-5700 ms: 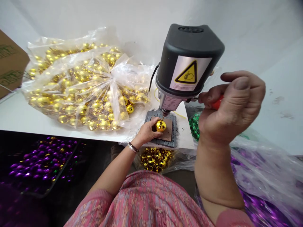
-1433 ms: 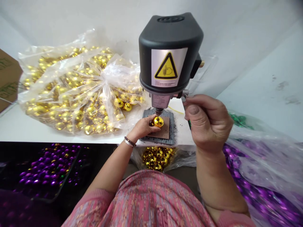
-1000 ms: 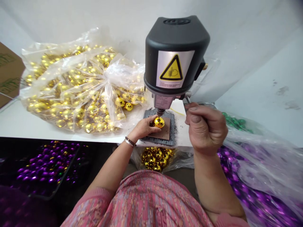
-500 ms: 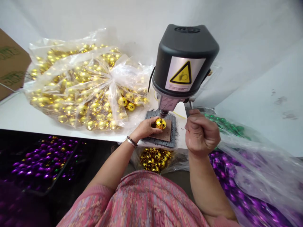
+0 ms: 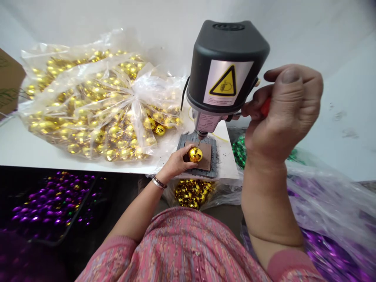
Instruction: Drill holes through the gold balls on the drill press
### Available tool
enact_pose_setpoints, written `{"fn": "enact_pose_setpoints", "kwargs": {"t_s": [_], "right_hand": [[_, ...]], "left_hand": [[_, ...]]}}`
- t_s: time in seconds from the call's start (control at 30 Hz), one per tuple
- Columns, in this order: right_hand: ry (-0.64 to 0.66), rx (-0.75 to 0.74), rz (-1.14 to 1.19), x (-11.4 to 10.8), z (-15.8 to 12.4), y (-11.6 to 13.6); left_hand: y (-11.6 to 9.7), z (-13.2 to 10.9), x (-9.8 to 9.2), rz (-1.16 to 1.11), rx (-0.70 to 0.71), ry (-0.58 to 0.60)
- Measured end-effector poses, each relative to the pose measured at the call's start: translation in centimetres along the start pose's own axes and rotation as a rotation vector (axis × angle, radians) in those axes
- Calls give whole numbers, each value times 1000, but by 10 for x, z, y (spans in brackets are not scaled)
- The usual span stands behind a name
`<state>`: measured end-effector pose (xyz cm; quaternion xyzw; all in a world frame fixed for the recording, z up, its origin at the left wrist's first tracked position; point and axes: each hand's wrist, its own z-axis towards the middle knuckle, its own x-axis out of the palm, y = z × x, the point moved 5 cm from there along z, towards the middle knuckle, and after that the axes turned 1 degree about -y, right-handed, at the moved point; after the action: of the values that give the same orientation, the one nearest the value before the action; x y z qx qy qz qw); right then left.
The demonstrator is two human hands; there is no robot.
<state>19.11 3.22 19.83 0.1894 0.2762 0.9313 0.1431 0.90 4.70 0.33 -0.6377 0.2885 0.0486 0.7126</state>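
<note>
A small black bench drill (image 5: 227,66) with a yellow warning label stands on the white table (image 5: 17,147). My left hand (image 5: 178,162) pinches a shiny gold ball (image 5: 195,154) on the drill's base plate (image 5: 210,158), just below the drill bit. My right hand (image 5: 282,113) is raised beside the drill head, its fingers wrapped round the red-tipped feed lever (image 5: 264,107).
A big clear bag of gold balls (image 5: 94,105) lies left of the drill. A cardboard box (image 5: 8,86) is at the far left. Below the table edge are a bag of gold balls (image 5: 192,194), a tray of purple balls (image 5: 47,203), green balls (image 5: 241,150) and purple ones in plastic (image 5: 329,235).
My right hand has swung up with the feed lever from low beside the base to level with the drill head, and the bit has lifted off the gold ball. My left hand keeps hold of the ball.
</note>
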Motion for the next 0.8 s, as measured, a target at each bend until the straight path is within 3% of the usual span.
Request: {"fn": "enact_pose_setpoints", "kwargs": {"t_s": [0.1,0.33,0.47,0.67,0.8], "right_hand": [[10,-22,8,-1,-3,-1],[-5,-6,70,-3,-4,-2],[16,-13,75,-3,-6,0],[17,-1,87,-2,-8,-1],[-1,-3,71,-4,-11,-1]], "left_hand": [[3,-11,-4,-27,-26,43],[0,-32,-16,-383,-2,124],[5,-38,-21,-395,-11,107],[21,-44,-15,-461,-97,169],[19,-48,-12,-356,-65,239]]}}
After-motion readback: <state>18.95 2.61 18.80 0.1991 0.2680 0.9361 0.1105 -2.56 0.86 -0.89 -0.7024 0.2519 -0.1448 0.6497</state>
